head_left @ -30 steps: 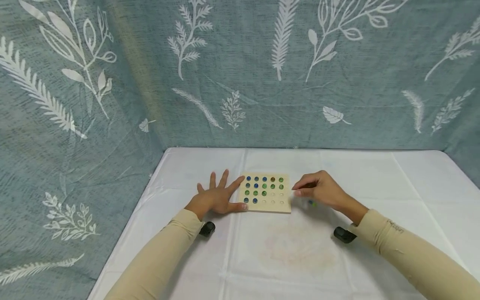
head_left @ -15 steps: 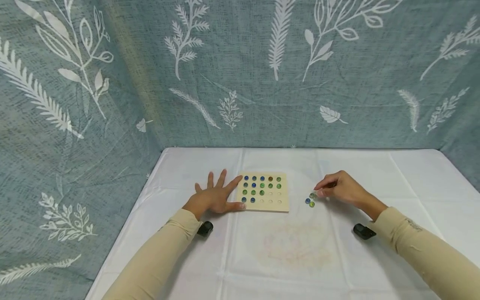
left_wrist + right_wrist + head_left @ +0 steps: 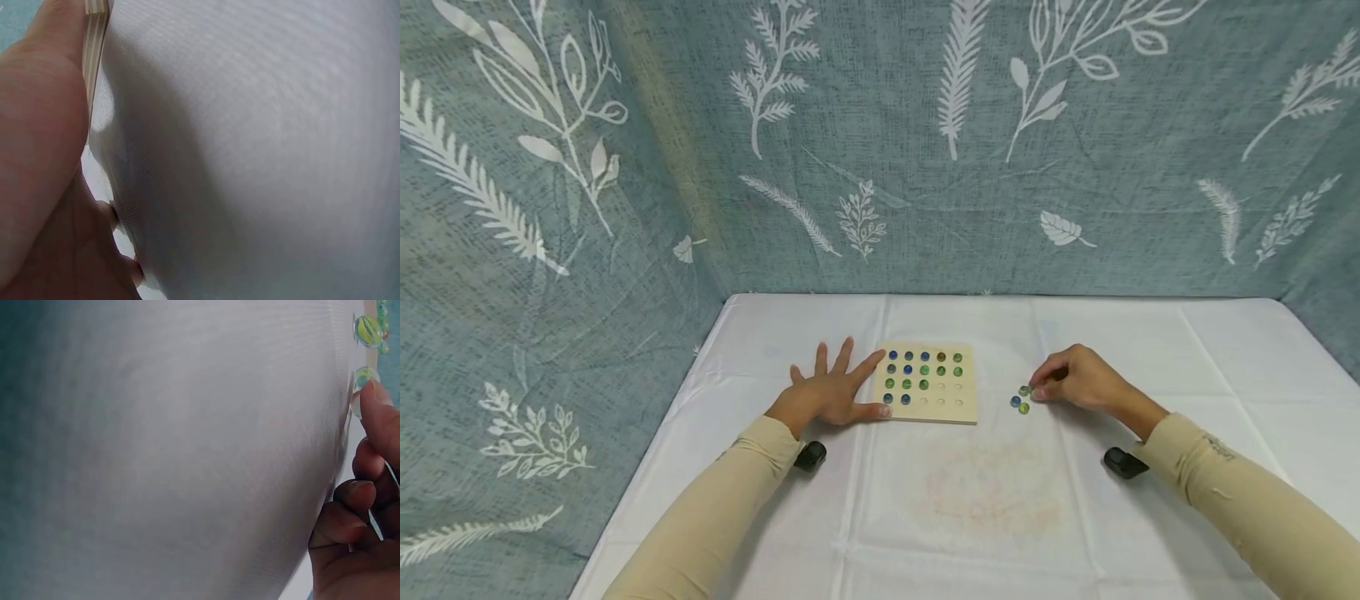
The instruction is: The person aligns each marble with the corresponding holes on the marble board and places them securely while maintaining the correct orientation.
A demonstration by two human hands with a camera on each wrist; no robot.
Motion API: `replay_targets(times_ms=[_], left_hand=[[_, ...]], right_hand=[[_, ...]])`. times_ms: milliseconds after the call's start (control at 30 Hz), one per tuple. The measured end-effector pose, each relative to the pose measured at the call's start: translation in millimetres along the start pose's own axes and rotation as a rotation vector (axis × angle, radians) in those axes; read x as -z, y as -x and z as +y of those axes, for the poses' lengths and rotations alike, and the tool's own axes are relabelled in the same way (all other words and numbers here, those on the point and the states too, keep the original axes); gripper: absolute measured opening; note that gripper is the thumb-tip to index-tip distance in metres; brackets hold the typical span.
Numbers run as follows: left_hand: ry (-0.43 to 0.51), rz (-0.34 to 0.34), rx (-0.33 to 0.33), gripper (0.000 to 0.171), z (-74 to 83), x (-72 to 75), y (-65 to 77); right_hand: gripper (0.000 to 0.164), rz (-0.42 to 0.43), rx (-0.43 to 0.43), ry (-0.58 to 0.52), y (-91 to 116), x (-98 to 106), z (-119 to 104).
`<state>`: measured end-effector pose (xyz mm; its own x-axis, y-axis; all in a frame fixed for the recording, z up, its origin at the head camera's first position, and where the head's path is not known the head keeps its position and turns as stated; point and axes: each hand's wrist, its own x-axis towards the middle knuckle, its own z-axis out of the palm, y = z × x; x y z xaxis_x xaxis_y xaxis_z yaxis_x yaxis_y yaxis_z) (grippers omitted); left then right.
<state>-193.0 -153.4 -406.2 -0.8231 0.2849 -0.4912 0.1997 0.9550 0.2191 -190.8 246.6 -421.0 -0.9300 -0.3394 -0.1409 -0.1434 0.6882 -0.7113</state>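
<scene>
A pale wooden board (image 3: 932, 412) lies on the table, with blue, green and one brownish marble set in rows of round hollows. Several hollows at its lower right hold no marble. My left hand (image 3: 826, 398) is spread flat, thumb and index finger touching the board's left edge; the left wrist view shows the thumb along the board's side. To the right, my right hand (image 3: 1086, 379) pinches a clear marble (image 3: 356, 404) between thumb and fingers, partly hidden by the thumb. Close beside its fingertips lie a green marble (image 3: 1025, 390), a blue marble (image 3: 1016, 402) and a yellow-green marble (image 3: 1024, 408).
A white cloth (image 3: 887, 517) covers the table, with faint reddish stains in front of the board. Behind and to the left hangs a blue-green curtain (image 3: 865, 125) with white leaf prints. Black wrist cameras (image 3: 1123, 462) sit under both wrists.
My right hand has moved right, from the board's right edge to the loose marbles, and its fingers have come down on one. My left hand keeps its place at the board.
</scene>
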Motion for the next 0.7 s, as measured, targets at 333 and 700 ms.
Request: replay_targets(times_ms=[333,700], left_hand=[[-0.002,-0.001,-0.003,0.097,-1.0,-0.4,-1.1],[0.006,0.003,-0.006,0.097,-1.7,-2.8,-0.3]], right_hand=[[0.011,0.020,0.020,-0.068,6,1,1],[0.011,0.000,0.083,-0.171,6,-8,-16]])
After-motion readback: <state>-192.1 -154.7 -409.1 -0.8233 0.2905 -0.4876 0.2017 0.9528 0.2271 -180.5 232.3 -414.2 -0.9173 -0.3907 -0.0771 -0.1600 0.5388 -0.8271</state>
